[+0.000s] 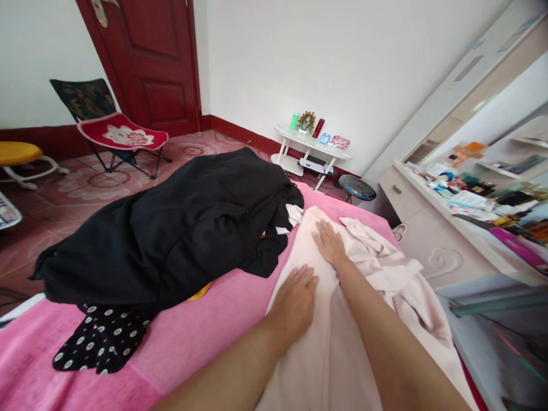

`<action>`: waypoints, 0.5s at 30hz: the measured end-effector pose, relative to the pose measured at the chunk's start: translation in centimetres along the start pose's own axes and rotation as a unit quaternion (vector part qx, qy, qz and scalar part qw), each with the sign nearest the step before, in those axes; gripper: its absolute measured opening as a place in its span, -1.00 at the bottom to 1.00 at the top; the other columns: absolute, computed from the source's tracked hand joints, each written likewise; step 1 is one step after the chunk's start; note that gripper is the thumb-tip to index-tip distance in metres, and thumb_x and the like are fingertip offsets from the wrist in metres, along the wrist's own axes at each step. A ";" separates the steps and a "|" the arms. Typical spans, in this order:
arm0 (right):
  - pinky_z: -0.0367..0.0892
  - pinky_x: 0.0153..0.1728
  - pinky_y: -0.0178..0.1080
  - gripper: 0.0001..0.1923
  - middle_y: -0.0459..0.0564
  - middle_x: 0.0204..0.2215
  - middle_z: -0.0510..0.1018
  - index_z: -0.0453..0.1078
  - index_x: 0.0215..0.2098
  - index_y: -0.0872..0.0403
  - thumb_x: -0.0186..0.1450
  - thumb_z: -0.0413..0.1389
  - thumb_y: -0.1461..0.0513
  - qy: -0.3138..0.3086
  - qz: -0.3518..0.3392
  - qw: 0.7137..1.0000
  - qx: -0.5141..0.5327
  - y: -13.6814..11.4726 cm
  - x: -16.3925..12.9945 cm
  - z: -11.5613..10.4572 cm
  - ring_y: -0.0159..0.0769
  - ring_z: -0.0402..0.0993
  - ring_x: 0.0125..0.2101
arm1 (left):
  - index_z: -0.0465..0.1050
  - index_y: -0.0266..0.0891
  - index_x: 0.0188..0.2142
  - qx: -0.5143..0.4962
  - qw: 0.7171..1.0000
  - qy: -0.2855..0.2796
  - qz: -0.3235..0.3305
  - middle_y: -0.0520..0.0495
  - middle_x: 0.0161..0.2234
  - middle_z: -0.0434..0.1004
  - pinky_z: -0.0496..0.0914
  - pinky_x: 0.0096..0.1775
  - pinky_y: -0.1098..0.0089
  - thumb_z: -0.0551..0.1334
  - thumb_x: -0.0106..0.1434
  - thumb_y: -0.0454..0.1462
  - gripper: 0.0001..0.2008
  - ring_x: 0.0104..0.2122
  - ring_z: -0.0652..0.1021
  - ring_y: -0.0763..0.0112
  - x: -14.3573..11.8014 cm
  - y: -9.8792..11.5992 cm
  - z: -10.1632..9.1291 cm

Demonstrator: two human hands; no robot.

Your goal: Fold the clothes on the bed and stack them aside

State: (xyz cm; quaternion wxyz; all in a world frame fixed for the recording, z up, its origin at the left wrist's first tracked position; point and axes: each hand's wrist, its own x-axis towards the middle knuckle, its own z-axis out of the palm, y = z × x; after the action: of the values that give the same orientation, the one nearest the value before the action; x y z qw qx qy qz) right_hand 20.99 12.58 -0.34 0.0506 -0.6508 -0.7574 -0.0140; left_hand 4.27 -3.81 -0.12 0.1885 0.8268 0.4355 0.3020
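Head view: both hands lie flat, fingers spread, on a pale pink garment [342,337]. Left hand [294,302] presses its edge; right hand [329,242] sits at one o'clock from it.

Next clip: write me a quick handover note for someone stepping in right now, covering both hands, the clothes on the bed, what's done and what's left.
Left hand: flat, palm down on the near left edge of the pale pink garment, gripping nothing.
Right hand: flat on the same garment, farther up.
The garment lies on the pink bed cover; the part under the hands is smooth, its right side is bunched.
Left of it: black coat in a heap over a dotted black garment, both unfolded.
Done: pale garment partly flattened. Left: its bunched side and the dark pile.
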 end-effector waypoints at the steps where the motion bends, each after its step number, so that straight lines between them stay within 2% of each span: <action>1: -0.11 0.19 0.14 -0.42 0.04 0.33 -0.08 -0.06 0.32 0.01 0.39 -0.31 0.01 -0.015 0.029 0.999 0.003 0.4 0.5 0.5 -0.12 -0.21 0.30 | 0.29 -0.33 0.12 -0.016 1.000 0.006 -0.002 -0.22 0.19 0.25 0.05 0.26 0.16 -0.03 0.20 -0.47 -0.52 0.22 0.21 0.24 0.1 -0.1 0.0; 4: -0.17 0.20 0.18 -0.38 0.06 0.35 -0.18 -0.13 0.34 0.02 0.38 -0.32 -0.02 -0.060 0.070 0.996 0.015 0.6 1.5 0.5 -0.08 -0.29 0.32 | 0.31 -0.29 0.10 -0.095 0.994 0.047 -0.027 -0.18 0.13 0.35 0.14 0.23 0.18 -0.04 0.23 -0.45 -0.54 0.16 0.30 0.29 0.4 -0.5 -0.1; 7: -0.23 0.20 0.19 -0.33 0.11 0.35 -0.29 -0.21 0.35 0.07 0.38 -0.32 -0.05 -0.110 0.094 0.989 0.027 -0.6 0.8 -0.4 0.00 -0.38 0.32 | 0.30 -0.28 0.09 -0.193 0.973 0.101 -0.073 -0.18 0.08 0.40 0.25 0.16 0.24 -0.03 0.29 -0.35 -0.61 0.09 0.39 0.31 0.8 -1.0 -0.3; 11: -0.24 0.21 0.16 -0.29 0.13 0.35 -0.35 -0.27 0.36 0.08 0.37 -0.30 -0.08 -0.139 0.073 0.987 0.025 -2.4 -3.1 -1.4 0.04 -0.42 0.31 | 0.25 -0.29 0.11 -0.305 0.935 0.141 -0.112 -0.19 0.07 0.41 0.26 0.13 0.26 -0.04 0.36 -0.26 -0.62 0.07 0.41 0.33 0.8 -1.8 -0.3; 15: -0.16 0.21 0.12 -0.31 0.11 0.35 -0.32 -0.26 0.36 0.07 0.37 -0.28 -0.06 -0.142 0.027 0.990 0.002 -4.2 -8.5 -2.2 -0.01 -0.36 0.32 | 0.25 -0.30 0.11 -0.375 0.909 0.149 -0.107 -0.21 0.08 0.39 0.24 0.14 0.25 -0.02 0.36 -0.24 -0.63 0.08 0.40 0.33 0.8 -2.6 0.1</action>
State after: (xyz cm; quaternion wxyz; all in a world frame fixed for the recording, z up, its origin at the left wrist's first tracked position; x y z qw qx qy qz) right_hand 18.26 3.43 1.27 -0.0552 -0.6661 -0.7394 0.0815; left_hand 3.12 -1.68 -1.43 0.4488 0.5891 0.3995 0.5404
